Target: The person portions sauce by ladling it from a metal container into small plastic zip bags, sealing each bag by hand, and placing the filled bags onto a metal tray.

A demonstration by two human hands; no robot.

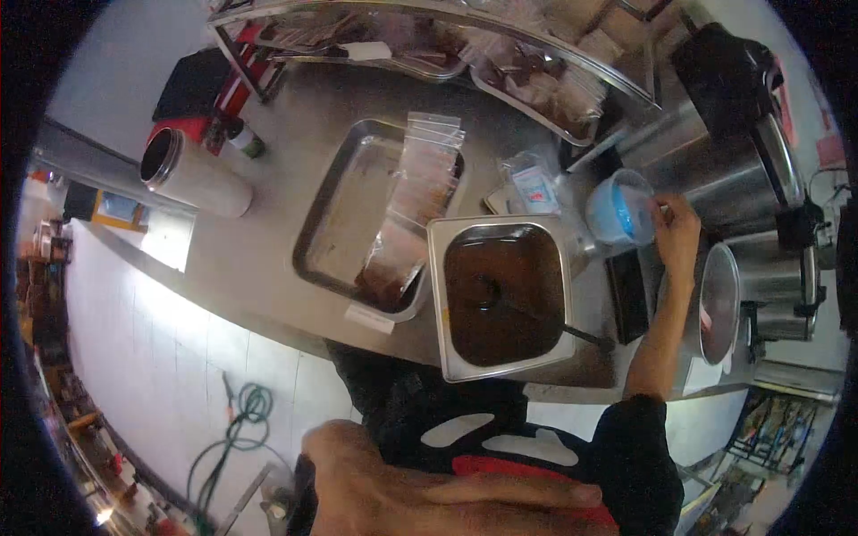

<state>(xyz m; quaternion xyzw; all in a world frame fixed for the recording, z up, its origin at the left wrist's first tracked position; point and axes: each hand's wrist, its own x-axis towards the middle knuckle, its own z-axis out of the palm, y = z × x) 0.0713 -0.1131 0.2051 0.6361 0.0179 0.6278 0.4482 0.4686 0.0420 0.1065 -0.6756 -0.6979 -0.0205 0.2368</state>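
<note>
My right hand [677, 234] reaches across the counter, its fingers bent at the rim of a clear round plastic tub [603, 210] with something blue in it. Very close to the camera, my left hand [465, 487] lies across the front of my body with its fingers stretched out; nothing shows in it. Between me and the tub stands a square steel pan [437, 295] of dark brown liquid, a dark handle [585, 335] sticking out of it. To its left, a shallow steel tray [308, 241] bears an overlapping row of clear sachets [416, 183], the nearest ones with brown contents.
A white cylinder [204, 181] and a small dark bottle [246, 138] stand at the left. Packets [534, 188] lie behind the pan. Filled trays [572, 134] sit under a metal rack. Large steel pots [769, 277] and a tall container [720, 299] flank my right arm.
</note>
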